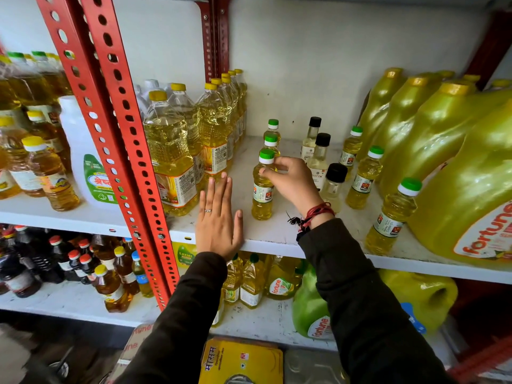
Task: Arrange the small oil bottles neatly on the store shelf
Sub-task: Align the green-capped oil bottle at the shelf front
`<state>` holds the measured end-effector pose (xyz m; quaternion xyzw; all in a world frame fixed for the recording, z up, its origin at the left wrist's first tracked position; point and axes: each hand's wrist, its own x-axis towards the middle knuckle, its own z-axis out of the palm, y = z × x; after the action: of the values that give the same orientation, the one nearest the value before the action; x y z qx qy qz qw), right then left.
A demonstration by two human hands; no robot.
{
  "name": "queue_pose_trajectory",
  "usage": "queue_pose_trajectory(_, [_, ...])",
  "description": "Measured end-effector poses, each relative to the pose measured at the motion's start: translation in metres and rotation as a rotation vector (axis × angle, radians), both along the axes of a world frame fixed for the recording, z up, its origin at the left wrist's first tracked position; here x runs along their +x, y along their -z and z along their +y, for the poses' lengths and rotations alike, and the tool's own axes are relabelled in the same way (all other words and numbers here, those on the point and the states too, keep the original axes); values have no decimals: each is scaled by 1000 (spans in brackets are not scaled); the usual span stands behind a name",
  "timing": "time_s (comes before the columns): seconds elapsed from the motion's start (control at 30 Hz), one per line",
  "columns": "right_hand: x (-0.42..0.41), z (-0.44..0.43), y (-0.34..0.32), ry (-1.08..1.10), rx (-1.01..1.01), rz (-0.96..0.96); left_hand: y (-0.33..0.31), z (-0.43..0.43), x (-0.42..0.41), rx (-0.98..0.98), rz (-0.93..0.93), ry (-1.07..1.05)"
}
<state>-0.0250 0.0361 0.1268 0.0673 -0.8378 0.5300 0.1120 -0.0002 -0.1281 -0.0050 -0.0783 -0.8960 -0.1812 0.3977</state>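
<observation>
While the left hand (217,217) lies flat, right hand (291,180) fingers seemingly pinch a small oil bottle (262,187).

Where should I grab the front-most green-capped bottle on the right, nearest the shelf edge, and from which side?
Take the green-capped bottle around its ribbed shoulder just below the cap, coming from the front-left. It stands upright, the fortune jug crowds its right side, and the shelf edge in front leaves open room for the fingers.

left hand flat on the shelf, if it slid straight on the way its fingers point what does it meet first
Probably the large clear oil bottles. The left hand lies flat on the shelf, its fingers pointing back at their bases, nearly touching. Depth is hard to judge here.
</observation>
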Motion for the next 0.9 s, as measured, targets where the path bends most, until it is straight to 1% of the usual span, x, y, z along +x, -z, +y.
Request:
queue_pose_trajectory(0.37, [13,-1,1,55,34,98,-1,0,-1,-2,1,2])
queue_pose_trajectory(0.57, [30,-1,2,7,28,100,1,-1,-1,-6,3,-1])
queue_pose_trajectory(0.9, [49,-2,5,9,81,146,-1,1,0,3,-12,4])
